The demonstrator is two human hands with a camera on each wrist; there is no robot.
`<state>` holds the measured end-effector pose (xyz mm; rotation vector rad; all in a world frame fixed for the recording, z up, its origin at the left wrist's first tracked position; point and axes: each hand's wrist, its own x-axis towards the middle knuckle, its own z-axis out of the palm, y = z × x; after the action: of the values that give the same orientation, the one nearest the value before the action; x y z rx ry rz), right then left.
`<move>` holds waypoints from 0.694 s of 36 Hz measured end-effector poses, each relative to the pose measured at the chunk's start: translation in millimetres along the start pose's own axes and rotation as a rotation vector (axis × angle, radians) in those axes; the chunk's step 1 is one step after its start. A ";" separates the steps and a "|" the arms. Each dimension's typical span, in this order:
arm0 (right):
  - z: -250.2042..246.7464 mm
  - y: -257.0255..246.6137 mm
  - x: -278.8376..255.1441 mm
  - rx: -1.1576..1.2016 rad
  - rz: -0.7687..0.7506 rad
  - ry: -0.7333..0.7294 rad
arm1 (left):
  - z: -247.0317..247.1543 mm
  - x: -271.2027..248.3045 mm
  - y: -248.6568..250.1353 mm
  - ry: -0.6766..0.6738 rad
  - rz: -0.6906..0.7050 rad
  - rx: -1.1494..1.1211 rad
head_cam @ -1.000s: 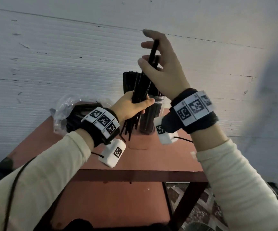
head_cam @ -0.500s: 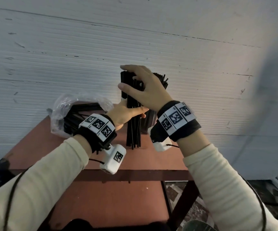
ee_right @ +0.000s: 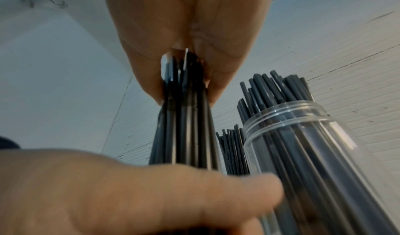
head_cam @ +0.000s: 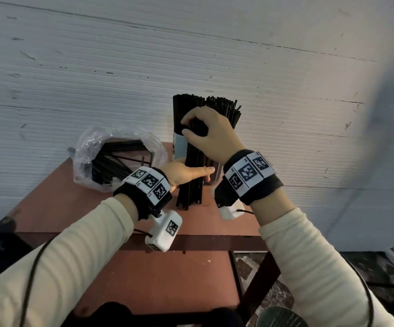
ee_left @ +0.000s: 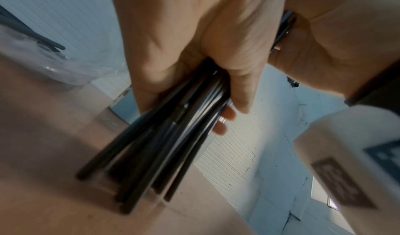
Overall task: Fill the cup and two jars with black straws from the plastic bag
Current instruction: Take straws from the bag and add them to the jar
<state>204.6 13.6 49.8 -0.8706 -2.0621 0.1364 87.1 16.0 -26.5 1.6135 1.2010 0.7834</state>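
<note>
An upright bundle of black straws [head_cam: 190, 192] stands with its lower ends on the red table [head_cam: 68, 204]. My left hand [head_cam: 191, 172] grips it low down, thumb across the front; the left wrist view shows the straws [ee_left: 164, 153] blurred in that fist. My right hand [head_cam: 189, 126] pinches the bundle's top [ee_right: 186, 88]. Just behind stand a cup with a pale blue label [head_cam: 179, 147] and a clear jar [ee_right: 303, 136], both packed with straws. The open plastic bag [head_cam: 90, 161], with several straws inside, lies to the left. A second jar is not visible.
A white ribbed wall [head_cam: 97, 79] rises right behind the table. The table's front edge [head_cam: 203, 241] is close to my wrists, with a lower shelf [head_cam: 156, 279] under it and tiled floor [head_cam: 273, 291] to the right.
My right hand has come down from high above the containers onto the bundle's top. The bundle went from tilted and lifted to upright with its ends on the table.
</note>
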 end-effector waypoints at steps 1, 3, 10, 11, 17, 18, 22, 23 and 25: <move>-1.4 0.0 -0.4 0.006 0.001 0.009 | 0.4 0.6 -0.8 0.013 0.004 0.009; -6.3 -1.3 -2.3 0.030 0.028 0.049 | 1.0 -0.2 -0.1 0.028 0.066 -0.008; -34.1 -5.2 -12.6 0.180 0.220 -0.094 | -11.3 -20.9 29.8 -0.134 0.227 -0.013; -36.2 -6.5 -14.0 0.196 0.203 -0.167 | -11.9 -26.3 36.6 -0.177 0.240 0.043; -30.9 -9.9 -25.3 0.208 0.192 -0.417 | -7.3 -35.4 41.6 -0.333 0.242 0.108; -29.3 -7.0 -24.8 0.206 0.171 -0.393 | -5.4 -31.9 38.0 -0.324 0.248 0.088; -39.7 2.3 -15.1 0.249 0.143 -0.260 | -2.2 -19.1 39.1 -0.229 0.270 0.032; -45.9 3.8 -10.6 0.274 0.143 -0.211 | -1.6 -15.8 41.7 -0.168 0.271 0.044; -62.7 7.4 1.2 0.321 0.158 -0.076 | -1.6 -9.5 48.0 0.049 0.281 0.027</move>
<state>255.6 6.5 86.4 -0.8356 -1.9673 0.5780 99.3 4.0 19.3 1.8184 1.0344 0.9915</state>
